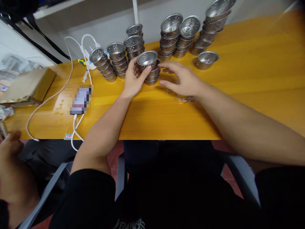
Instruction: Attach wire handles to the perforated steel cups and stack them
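My left hand (135,76) grips a perforated metal cup (147,59), thumb on its front and fingers behind its left side. The cup is at the top of a short stack of similar cups (152,78), slightly tilted; whether it rests on them I cannot tell. My right hand (179,78) is just right of that stack, fingers spread and thumb apart, with nothing visible in it. Beneath the right hand lie several thin bent wires (184,99), partly covered by the hand and wrist. One single perforated cup (206,60) stands upright farther right.
Stacks of perforated cups (116,58) line the back, with taller stacks (170,35) near the wall. On the left are a phone (81,100), white cables (69,74), small yellow rings (59,108) and a cardboard box (28,86). Another person's hand (10,143) is at far left.
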`<state>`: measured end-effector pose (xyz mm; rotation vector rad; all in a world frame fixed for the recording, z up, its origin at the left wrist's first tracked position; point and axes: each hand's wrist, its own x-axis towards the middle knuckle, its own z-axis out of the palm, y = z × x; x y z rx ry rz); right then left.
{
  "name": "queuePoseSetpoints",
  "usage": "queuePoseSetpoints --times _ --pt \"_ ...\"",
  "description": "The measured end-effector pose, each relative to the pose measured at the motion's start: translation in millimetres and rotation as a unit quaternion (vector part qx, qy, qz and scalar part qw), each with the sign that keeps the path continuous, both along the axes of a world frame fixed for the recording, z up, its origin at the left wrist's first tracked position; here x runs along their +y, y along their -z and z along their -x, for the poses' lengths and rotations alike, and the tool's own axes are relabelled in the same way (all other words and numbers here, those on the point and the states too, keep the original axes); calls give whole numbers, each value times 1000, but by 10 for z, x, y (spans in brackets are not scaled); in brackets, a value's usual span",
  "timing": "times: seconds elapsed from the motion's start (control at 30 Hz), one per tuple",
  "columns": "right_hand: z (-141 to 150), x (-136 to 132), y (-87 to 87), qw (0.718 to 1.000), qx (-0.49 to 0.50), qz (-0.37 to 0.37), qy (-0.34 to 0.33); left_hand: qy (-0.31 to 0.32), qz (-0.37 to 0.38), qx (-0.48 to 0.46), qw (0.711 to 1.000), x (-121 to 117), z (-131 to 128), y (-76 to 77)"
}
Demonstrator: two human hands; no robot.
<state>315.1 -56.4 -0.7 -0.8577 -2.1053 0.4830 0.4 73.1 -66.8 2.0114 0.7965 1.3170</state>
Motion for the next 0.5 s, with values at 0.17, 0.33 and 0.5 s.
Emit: queuePoseSetpoints --times 0.17,0.33,0.5 --pt "12 70 108 999 40 25 -20 15 -22 29 999 -12 15 -25" --pt "35 70 139 998 46 31 -16 1 -40 25 999 -79 -7 -98" --pt "16 79 146 999 32 11 -2 9 -34 35 999 -117 -20 -103"
